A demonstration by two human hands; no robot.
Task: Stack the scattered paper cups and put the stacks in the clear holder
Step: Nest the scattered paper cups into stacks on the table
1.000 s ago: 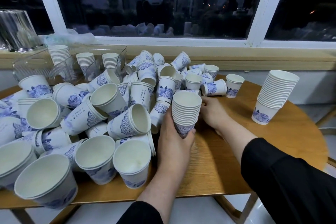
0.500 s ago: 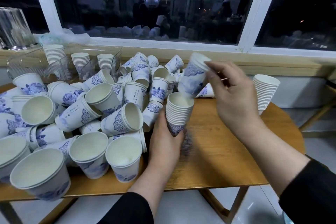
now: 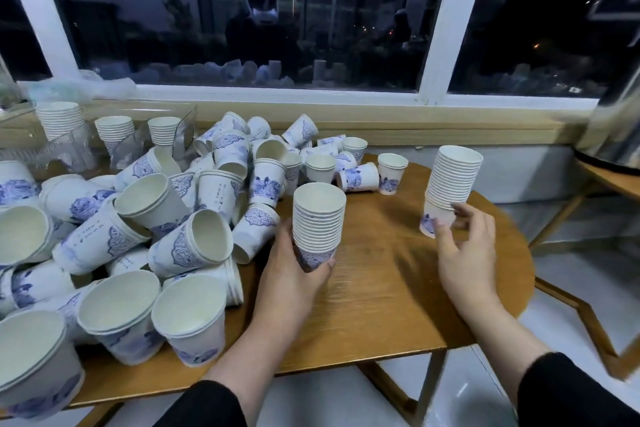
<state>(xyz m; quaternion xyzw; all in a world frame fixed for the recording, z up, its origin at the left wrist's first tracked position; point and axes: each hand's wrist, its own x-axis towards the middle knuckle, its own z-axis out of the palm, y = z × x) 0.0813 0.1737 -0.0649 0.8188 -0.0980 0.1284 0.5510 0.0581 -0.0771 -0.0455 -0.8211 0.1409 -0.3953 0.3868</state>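
Note:
My left hand is shut on the base of a stack of paper cups, held upright on the wooden table. My right hand holds nothing, fingers apart, with its fingertips at the base of a taller stack near the table's right edge. A big pile of scattered white-and-blue cups covers the table's left half. The clear holder stands at the back left with three short stacks inside.
A few upright single cups stand behind the open middle of the table. The window sill runs along the back. Another table edge shows at the far right, with tiled floor below.
The single cup my right hand held above the stack is gone from it. That hand has swung right and down to the tall stack. My left hand still grips its stack.

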